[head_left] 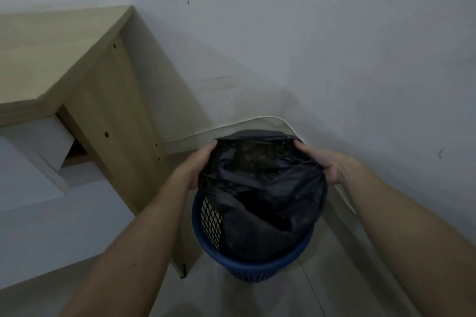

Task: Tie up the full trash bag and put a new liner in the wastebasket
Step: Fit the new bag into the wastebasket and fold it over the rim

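Note:
A black trash bag (262,188) stands in a blue mesh wastebasket (257,265) on the floor by the wall. The bag's top rises above the basket rim, its mouth open, with dark waste visible inside. My left hand (198,165) grips the bag's left edge, fingers hidden behind the plastic. My right hand (322,162) grips the right edge, fingertips curled over the rim. No new liner is in view.
A light wooden desk (98,80) stands close on the left, its side panel next to the basket. A white cable (231,125) runs along the foot of the white wall behind the basket. Pale floor tiles lie in front.

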### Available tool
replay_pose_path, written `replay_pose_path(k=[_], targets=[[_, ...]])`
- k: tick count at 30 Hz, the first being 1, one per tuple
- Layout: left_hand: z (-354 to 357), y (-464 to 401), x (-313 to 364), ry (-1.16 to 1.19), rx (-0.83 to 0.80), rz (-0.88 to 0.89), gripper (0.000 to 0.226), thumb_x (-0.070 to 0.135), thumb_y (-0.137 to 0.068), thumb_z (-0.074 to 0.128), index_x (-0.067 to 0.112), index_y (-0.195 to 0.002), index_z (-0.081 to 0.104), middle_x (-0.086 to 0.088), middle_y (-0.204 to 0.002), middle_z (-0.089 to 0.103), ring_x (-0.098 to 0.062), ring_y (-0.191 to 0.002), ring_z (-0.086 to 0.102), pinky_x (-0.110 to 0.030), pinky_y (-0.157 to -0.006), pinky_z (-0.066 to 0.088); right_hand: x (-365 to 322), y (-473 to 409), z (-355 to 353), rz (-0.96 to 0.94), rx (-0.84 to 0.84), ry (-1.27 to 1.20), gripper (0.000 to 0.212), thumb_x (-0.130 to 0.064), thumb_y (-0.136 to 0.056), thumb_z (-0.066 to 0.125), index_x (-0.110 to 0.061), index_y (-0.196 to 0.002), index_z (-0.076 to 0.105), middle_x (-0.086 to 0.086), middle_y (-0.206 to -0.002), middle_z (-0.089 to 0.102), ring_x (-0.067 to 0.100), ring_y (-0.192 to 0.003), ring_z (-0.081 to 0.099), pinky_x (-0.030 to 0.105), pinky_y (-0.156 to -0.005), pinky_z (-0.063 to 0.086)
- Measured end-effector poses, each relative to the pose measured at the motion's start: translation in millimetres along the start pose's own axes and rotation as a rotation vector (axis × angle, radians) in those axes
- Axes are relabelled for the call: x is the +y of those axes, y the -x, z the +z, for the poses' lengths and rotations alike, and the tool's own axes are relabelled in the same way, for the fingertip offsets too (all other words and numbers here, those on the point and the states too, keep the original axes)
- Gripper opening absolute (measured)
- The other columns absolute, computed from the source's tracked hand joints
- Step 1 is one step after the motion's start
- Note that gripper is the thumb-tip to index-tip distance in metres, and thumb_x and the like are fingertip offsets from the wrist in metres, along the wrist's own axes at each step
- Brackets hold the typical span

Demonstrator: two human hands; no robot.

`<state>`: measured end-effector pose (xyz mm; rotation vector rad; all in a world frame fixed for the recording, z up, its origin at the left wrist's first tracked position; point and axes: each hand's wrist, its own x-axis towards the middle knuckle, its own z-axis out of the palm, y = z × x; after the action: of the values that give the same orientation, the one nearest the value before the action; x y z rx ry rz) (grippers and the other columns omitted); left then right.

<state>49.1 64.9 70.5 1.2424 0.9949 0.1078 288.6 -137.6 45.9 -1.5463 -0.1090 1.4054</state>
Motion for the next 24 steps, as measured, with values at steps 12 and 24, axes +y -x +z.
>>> replay_pose_path(k=[12, 24], targets=[[-12.7, -24.4, -26.9, -0.098, 0.03, 0.025, 0.082, 0.071, -0.089, 0.05, 0.01, -0.143, 0.052, -0.009, -0.134, 0.062, -0.027, -0.108, 0.064, -0.031, -0.087, 0.052, 15.0, -9.5, 20.5, -0.314, 0.053, 0.22, 0.055, -0.049, -0.088, 0.069, -0.02, -0.134, 0.061, 0.004, -0.126, 0.07, 0.023, -0.112, 0.068, 0.039, -0.102, 0.051], [-7.8, -58.2, -46.1, -0.422, 0.313, 0.289, 0.056, 0.063, -0.093, 0.051, 0.015, -0.107, 0.075, -0.005, -0.105, 0.073, -0.024, -0.097, 0.067, -0.032, -0.087, 0.053, 5.6, -47.3, -2.9, -0.203, -0.05, 0.159, 0.044, -0.048, -0.097, 0.057, -0.011, -0.113, 0.074, 0.01, -0.111, 0.075, 0.023, -0.099, 0.072, 0.036, -0.092, 0.056]])
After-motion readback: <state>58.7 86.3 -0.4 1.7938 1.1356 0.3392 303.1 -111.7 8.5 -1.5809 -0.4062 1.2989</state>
